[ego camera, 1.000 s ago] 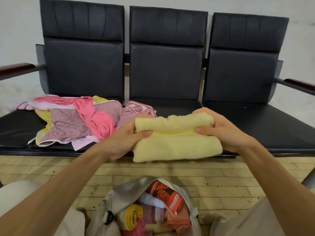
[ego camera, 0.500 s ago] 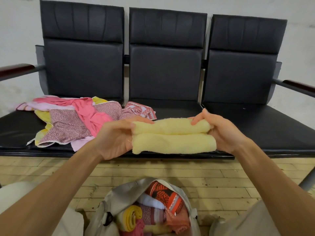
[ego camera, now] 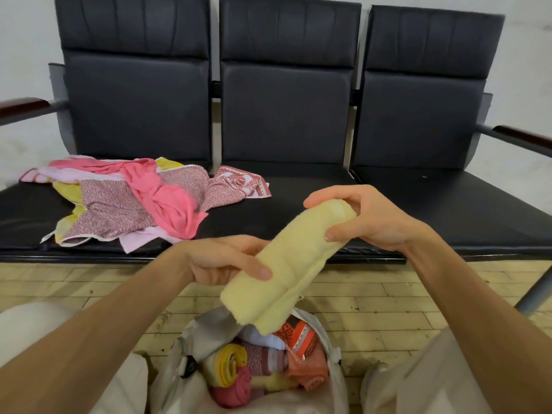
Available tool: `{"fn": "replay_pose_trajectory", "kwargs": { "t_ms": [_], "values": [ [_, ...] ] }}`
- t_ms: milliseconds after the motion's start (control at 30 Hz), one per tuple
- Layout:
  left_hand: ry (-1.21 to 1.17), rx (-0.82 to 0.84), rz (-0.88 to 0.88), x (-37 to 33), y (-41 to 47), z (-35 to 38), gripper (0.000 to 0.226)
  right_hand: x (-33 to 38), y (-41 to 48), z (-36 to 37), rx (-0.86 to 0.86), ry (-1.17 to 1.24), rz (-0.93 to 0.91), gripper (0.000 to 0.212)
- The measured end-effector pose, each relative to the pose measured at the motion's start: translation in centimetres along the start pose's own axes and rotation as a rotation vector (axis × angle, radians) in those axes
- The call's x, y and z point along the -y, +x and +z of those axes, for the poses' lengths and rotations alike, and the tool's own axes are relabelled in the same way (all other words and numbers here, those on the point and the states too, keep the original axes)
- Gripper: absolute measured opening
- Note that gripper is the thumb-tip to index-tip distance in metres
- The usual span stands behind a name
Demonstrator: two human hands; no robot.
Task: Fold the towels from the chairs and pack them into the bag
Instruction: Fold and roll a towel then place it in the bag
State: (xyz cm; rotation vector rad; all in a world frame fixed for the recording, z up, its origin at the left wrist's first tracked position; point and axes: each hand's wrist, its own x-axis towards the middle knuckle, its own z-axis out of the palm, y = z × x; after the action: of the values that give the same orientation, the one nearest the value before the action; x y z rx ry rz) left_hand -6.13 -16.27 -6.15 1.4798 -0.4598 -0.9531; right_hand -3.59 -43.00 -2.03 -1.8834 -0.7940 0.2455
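Tilted since half a second ago: folded yellow towel (ego camera: pixel 286 264), then held level before the seat edge, now slanting with its lower end down over the bag's mouth and its upper end raised to the right.

- Left grip (ego camera: pixel 221 261): has dropped; holds the towel's lower half, thumb laid across the near face, fingers behind.
- Right grip (ego camera: pixel 367 219): holds the upper end, fingers curled over the top, thumb pressed on the near side.
- Folded yellow towel: in the air between both grips, above the floor and in front of the middle seat (whether its lower corner touches the bag's contents cannot be told).
- Bag (ego camera: pixel 191 348): grey, open, standing on the wooden floor (ego camera: pixel 373 294) between the person's knees. Contents: rolled yellow towel (ego camera: pixel 231 364), pink roll (ego camera: pixel 236 389), mauve patterned towel (ego camera: pixel 265 358), orange patterned towel (ego camera: pixel 298 333), salmon towel (ego camera: pixel 310 372).
- Chairs (ego camera: pixel 286 115): three black seats joined in a row.
- Loose pile (ego camera: pixel 134 201): unfolded towels on the left seat, spilling onto the middle one; a pink towel (ego camera: pixel 161 198) lies on top, a red-and-white patterned towel (ego camera: pixel 242 182) at the right edge.
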Motion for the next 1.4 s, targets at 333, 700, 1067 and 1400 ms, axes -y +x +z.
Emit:
{"fn": "replay_pose_trajectory", "kwargs": {
  "t_ms": [333,700,1067,1400],
  "values": [
    [-0.019,-0.102,-0.069,0.9,1.8,1.1,0.048,0.0,0.7,0.5,0.021,-0.2,-0.039,0.044],
    [0.836,-0.338,-0.245,1.3,4.0,1.9,0.037,-2.2,2.5,5.9,0.478,-0.892,0.259,0.077],
    [1.059,-0.24,-0.292,3.2,4.2,0.1,0.04,-6.2,0.4,5.1,0.499,-0.685,0.345,0.055],
    [1.02,-0.342,-0.241,11.6,8.5,0.6,0.056,-13.4,-3.6,5.2,0.361,-0.375,0.501,0.051]
  ]
}}
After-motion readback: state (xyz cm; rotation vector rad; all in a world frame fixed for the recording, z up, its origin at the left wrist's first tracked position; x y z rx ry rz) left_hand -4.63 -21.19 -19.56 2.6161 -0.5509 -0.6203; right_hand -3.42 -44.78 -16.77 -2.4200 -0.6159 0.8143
